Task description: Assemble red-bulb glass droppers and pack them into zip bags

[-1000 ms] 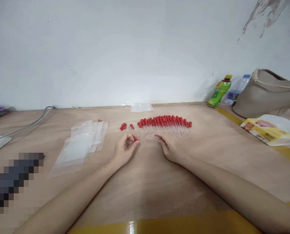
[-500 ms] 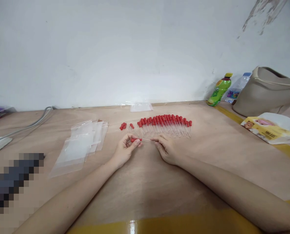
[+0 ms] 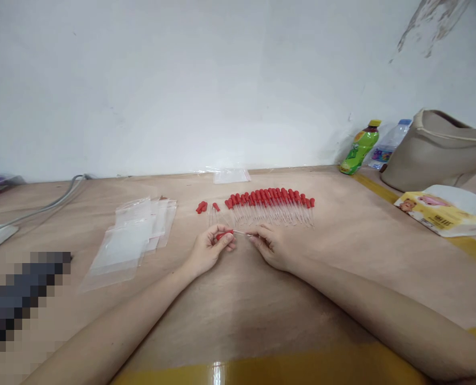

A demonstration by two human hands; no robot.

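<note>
My left hand (image 3: pixel 213 245) is closed around the red rubber bulb of a dropper (image 3: pixel 240 232). The dropper's clear thin tube points right, and my right hand (image 3: pixel 270 246) pinches its far end between thumb and fingers. Just beyond my hands lies a long row of droppers (image 3: pixel 270 204), red bulbs toward the wall and clear tubes toward me. Left of that row are a few loose red bulbs (image 3: pixel 201 207) and another red bulb (image 3: pixel 216 207) by some clear tubes.
Clear plastic zip bags (image 3: pixel 121 246) overlap on the left, and another bag (image 3: pixel 232 176) lies by the wall. At right stand a green bottle (image 3: pixel 360 149), a clear bottle (image 3: pixel 388 147), a beige bag (image 3: pixel 434 149) and a tissue pack (image 3: pixel 442 214). A grey cable (image 3: pixel 53 203) crosses the far left.
My left thumb and fingers have shifted slightly along the bulb, now covering more of it. My right hand stays almost in place at the tube's end.
</note>
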